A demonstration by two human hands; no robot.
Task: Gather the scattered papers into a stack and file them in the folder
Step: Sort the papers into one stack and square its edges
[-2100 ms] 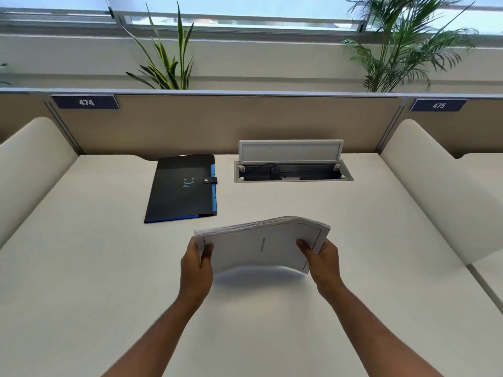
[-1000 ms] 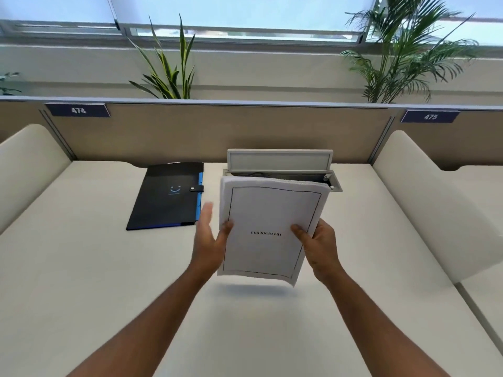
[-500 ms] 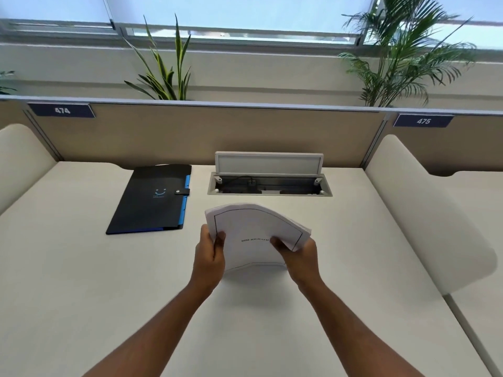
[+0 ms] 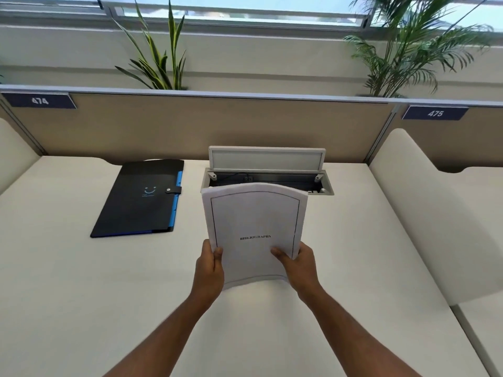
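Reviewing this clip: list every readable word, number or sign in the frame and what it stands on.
"BIBLIOGRAPHY": top sheet of the paper stack.
"474": left nameplate on the partition.
"475": right nameplate on the partition.
Smile mark with small text under it, too small to read: cover of the black folder.

Bright daylight from the far windows (image 4: 245, 12), soft shadows on the desk (image 4: 81, 295), wide-angle bending at the edges.

I see white papers (image 4: 254, 213) with a thin black border and black lettering. At the tabletop's (image 4: 81, 281) far edge lies a black folder (image 4: 136, 205) with blue edging and a pale blue smile mark; the tabletop is cream.
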